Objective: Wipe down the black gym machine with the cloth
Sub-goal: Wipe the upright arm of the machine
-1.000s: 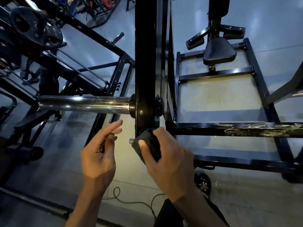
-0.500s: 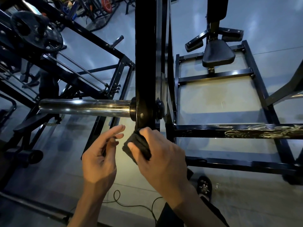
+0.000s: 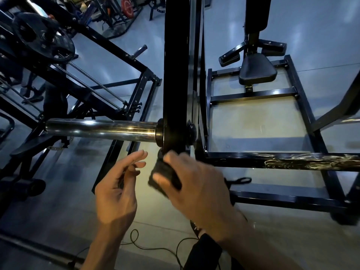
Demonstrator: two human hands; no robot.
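Note:
The black gym machine's upright post [image 3: 176, 75] runs down the middle of the head view, with a chrome sleeve [image 3: 101, 129] sticking out to its left. My right hand [image 3: 196, 184] grips a dark folded cloth [image 3: 163, 178] and holds it against the post's lower end, just under the sleeve's collar. My left hand [image 3: 118, 184] hovers to the left of the cloth with fingers relaxed and holds nothing. The post's bottom end is hidden behind the cloth and my right hand.
The machine's black base frame [image 3: 272, 160] and padded seat [image 3: 257, 71] lie to the right. Another rack with a weight plate [image 3: 42, 38] stands at the left. A thin cable [image 3: 148, 246] loops on the grey floor near my arms.
My right hand has slid the cloth leftward and slightly up along the post's lower end. My left hand has stayed beside it, its fingers a little more spread.

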